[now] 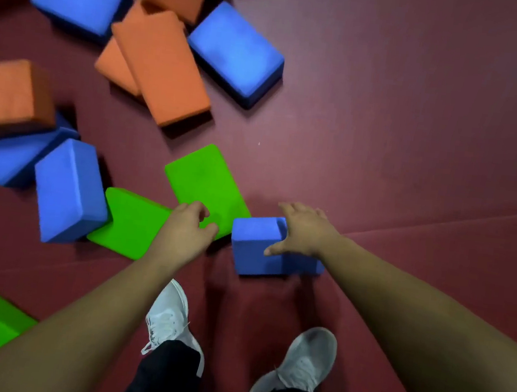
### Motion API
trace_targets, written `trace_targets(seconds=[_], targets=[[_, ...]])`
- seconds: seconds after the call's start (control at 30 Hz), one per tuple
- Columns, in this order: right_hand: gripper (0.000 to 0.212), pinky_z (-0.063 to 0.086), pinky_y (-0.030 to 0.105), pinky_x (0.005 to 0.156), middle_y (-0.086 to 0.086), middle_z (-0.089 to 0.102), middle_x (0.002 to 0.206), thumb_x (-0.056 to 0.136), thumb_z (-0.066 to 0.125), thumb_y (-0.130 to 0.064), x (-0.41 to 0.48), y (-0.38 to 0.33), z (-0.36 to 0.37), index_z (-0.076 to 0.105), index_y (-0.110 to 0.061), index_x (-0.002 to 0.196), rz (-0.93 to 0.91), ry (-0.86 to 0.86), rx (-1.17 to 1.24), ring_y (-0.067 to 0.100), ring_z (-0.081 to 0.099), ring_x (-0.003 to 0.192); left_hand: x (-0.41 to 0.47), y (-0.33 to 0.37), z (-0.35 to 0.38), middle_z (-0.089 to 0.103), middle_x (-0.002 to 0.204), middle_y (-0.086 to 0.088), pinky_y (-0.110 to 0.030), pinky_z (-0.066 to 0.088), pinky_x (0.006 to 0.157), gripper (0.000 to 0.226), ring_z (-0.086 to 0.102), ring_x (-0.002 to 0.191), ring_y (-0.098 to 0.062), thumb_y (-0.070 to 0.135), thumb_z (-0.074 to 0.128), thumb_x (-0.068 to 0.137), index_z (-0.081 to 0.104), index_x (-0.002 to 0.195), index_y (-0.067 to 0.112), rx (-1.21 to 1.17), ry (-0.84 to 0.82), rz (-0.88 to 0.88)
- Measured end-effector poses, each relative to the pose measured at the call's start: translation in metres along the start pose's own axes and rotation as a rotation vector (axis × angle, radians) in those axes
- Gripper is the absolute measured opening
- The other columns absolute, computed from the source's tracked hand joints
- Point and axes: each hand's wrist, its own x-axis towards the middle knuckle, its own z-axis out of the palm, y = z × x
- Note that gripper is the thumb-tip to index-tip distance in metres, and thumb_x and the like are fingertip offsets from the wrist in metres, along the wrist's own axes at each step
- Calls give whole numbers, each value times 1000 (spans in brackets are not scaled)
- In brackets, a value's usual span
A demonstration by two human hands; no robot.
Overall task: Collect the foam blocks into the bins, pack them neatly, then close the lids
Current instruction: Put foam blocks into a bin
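Obs., head view. Foam blocks lay scattered over the maroon padded floor (385, 129), most of them up and to the left. No bin or lid was in view.

Hands:
- Left hand (188, 225): fingers curled over the near corner of a green block (203, 180), with the thumb against its near edge, so it was gripping. That block lay flat. A second green block (133, 224) was just beside it, partly under the left wrist.
- Right hand (306, 232): fingers spread and laid across the right end of a blue block (253, 246), with the thumb stretched along the near top edge. It rested on the block, and the fingers were not plainly curled round it.

The blue block sat on the floor just ahead of the person's grey shoes (171, 314), touching or nearly touching the green one at the corner.

Handling, judged:
- The blocks were brick-shaped with a matte, felt-like surface and softened edges.
- They were probably very light and somewhat compressible, with little chance of slipping and none of breaking.
- One hand per block should serve if it spans the short width, thumb on one long face and fingers on the opposite one.
- A corner pinch such as the left hand's would let the block swing and could dent the foam.
- For neat packing, hold each block square and flat.

Risk, judged: low. A leaning blue block (68, 188) and stacked orange blocks (161, 64) could topple if nudged.
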Motion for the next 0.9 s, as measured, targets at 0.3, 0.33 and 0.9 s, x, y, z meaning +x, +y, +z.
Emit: trace_targets(seconds=[0.3,0.33,0.9], targets=[[96,35,43,104,5,48,133,61,84,-59,71,16,70,42,-22,139,-5,-13,-133,29,47,126,78,-101,53,57,118,-23,-38,40,89,45,54,111,-35,31,67,90,52,117,-1,-9,-6,-214],[92,38,42,100,6,48,129,61,83,-59,65,18,69,44,-21,135,33,12,-127,30,48,122,82,-100,55,58,117,-22,-38,40,88,47,54,111,-35,34,69,89,51,116,0,-51,1,-255],[78,42,47,97,14,49,124,74,74,-58,112,-28,44,45,-5,122,412,634,286,37,50,115,149,-103,77,50,118,1,-34,47,94,87,52,105,-16,36,89,69,32,127,5,-604,147,-475]])
